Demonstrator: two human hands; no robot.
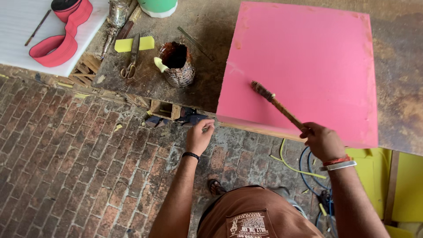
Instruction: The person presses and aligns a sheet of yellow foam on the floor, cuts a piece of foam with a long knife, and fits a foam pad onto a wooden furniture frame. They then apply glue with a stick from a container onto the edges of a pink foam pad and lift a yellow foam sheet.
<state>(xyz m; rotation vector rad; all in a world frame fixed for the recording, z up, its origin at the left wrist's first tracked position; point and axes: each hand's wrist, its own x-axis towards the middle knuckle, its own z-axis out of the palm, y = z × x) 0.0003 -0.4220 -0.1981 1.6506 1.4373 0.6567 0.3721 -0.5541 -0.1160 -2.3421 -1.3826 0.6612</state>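
Brush (275, 103) lies slantwise over the pink sheet (317, 53), bristles on its left part, handle running back to the near edge where the right hand (323, 142) has its grip closed around the end. The left hand (199, 136) rests with fingers curled at the worktop's (211, 94) near edge, just left of the sheet's corner; whether its grip holds anything cannot be told. The sheet overhangs the near edge slightly. To its left stand a crusted pot (177, 65), scissors (131, 59) and a yellow block (128, 44), leaving a bare strip between pot and sheet. Brick floor (75, 158) lies open on the near left.
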